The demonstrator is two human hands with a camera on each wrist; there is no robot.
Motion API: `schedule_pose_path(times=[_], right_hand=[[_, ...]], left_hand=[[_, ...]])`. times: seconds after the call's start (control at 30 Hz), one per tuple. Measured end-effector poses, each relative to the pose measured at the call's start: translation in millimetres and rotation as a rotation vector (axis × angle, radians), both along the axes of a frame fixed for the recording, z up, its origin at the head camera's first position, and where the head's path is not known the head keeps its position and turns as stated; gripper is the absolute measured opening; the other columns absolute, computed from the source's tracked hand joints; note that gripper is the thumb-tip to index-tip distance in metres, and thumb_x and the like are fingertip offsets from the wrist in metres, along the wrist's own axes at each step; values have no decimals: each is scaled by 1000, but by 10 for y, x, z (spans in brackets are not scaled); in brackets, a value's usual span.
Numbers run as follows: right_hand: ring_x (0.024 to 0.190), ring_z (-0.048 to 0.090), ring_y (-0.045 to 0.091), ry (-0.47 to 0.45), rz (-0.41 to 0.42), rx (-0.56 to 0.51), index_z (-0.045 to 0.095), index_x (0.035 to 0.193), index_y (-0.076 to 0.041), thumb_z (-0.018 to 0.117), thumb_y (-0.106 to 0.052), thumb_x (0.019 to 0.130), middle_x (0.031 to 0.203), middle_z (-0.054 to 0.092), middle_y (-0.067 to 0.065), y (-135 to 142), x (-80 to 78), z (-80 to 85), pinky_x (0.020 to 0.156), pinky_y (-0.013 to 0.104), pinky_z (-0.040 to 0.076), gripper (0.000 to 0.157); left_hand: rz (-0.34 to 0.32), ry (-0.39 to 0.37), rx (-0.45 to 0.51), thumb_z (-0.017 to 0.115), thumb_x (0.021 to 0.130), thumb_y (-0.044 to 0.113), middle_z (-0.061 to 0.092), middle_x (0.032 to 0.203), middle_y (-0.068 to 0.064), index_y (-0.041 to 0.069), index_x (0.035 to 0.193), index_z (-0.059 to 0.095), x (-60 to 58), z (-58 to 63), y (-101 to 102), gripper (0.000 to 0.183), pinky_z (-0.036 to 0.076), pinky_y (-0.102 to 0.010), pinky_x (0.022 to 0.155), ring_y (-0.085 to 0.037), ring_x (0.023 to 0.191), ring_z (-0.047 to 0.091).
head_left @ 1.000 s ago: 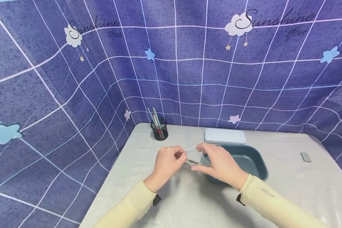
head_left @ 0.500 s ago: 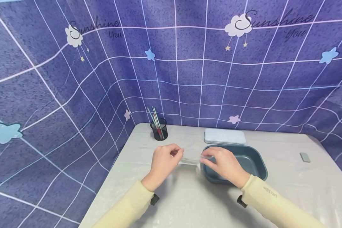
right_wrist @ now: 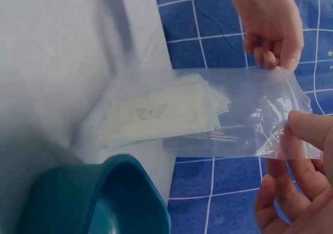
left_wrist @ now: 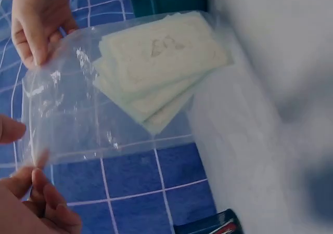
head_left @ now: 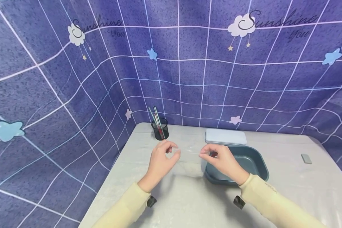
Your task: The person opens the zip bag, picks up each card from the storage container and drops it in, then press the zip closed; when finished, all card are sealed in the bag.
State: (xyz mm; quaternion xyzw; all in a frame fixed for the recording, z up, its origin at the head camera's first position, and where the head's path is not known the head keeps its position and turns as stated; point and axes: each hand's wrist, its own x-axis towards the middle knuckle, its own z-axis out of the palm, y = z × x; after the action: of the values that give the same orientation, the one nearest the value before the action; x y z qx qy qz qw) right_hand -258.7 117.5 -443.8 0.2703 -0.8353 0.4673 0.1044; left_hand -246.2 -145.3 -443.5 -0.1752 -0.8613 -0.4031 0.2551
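Note:
A clear zip-lock bag (head_left: 189,169) hangs between both hands above the table, its mouth edge upward. Inside it lie several pale cards (left_wrist: 164,52), fanned over one another; the front one bears a small butterfly print (right_wrist: 152,112). My left hand (head_left: 161,161) holds one upper corner of the bag, with thumb and forefinger curved. At the opposite corner my right hand (head_left: 223,160) pinches the film between thumb and fingers. In the right wrist view, the right thumb lies in front of the film and fingers show behind it.
A dark teal bin (head_left: 259,161) stands just right of the bag, partly behind my right hand. Behind it lies a pale blue case (head_left: 225,136). A black mesh cup (head_left: 161,131) with pens stands at the back left, and a small grey block (head_left: 306,159) lies far right.
The hands have moved apart, the left one leftward. The bag, earlier tilted and foreshortened with a dark edge showing, now hangs spread between them.

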Motion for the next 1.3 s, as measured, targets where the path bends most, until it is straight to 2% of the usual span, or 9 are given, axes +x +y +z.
schedule_pose_path(times=[0.07,0.17,0.33,0.43,0.63,0.87,1.07,1.3], right_hand=[[77,65,8,-4,6,-13,76,94,-16,81,-18,91,89,72,-13,-17,-2,-3,71,29,55,6],[77,65,9,-17,9,-23,77,95,-16,81,-17,91,90,73,-12,-34,-2,-2,70,28,55,6],[68,57,9,-48,-8,-38,77,94,-16,81,-16,91,85,71,-10,-34,-6,16,63,26,49,5],[67,55,10,-87,-10,-67,77,94,-14,80,-16,92,84,71,-8,-33,-19,15,63,25,46,5],[75,64,12,-169,-3,-123,75,96,-11,78,-15,94,89,72,-3,-51,-43,-49,69,26,51,6],[76,63,13,-173,-19,-141,75,97,-8,77,-16,95,88,73,0,-63,-112,-135,70,25,50,9],[74,62,14,-171,-13,-154,76,98,-9,78,-17,94,89,73,1,-75,-132,-166,69,25,49,9],[76,63,13,-160,35,-114,74,98,-13,78,-18,94,91,72,-3,-70,-195,-181,69,26,50,8]], left_hand=[[-51,-21,47,79,86,19,59,91,4,17,96,75,-30,-7,-29,11,45,-38,72,-17,86,55],[-127,-92,129,81,88,14,67,99,3,16,99,76,-89,-26,-65,12,45,-40,72,-21,92,59],[-189,-195,222,79,91,8,74,97,0,11,98,77,-169,-61,-86,8,45,-43,72,-21,90,62],[-195,-216,243,78,91,8,73,93,-1,10,96,77,-182,-68,-88,5,44,-40,73,-19,88,61],[-190,-232,239,79,92,12,72,90,2,10,93,77,-198,-101,-83,3,43,-31,72,-14,87,61],[-187,-232,251,78,92,14,73,88,3,9,91,77,-184,-156,-71,6,43,-30,73,-12,84,61],[-186,-219,262,78,92,10,74,88,1,9,90,77,-184,-209,-64,2,44,-35,73,-12,81,59],[-176,-227,262,78,93,13,74,87,2,7,91,78,-179,-250,-82,7,39,-26,70,-13,80,59]])
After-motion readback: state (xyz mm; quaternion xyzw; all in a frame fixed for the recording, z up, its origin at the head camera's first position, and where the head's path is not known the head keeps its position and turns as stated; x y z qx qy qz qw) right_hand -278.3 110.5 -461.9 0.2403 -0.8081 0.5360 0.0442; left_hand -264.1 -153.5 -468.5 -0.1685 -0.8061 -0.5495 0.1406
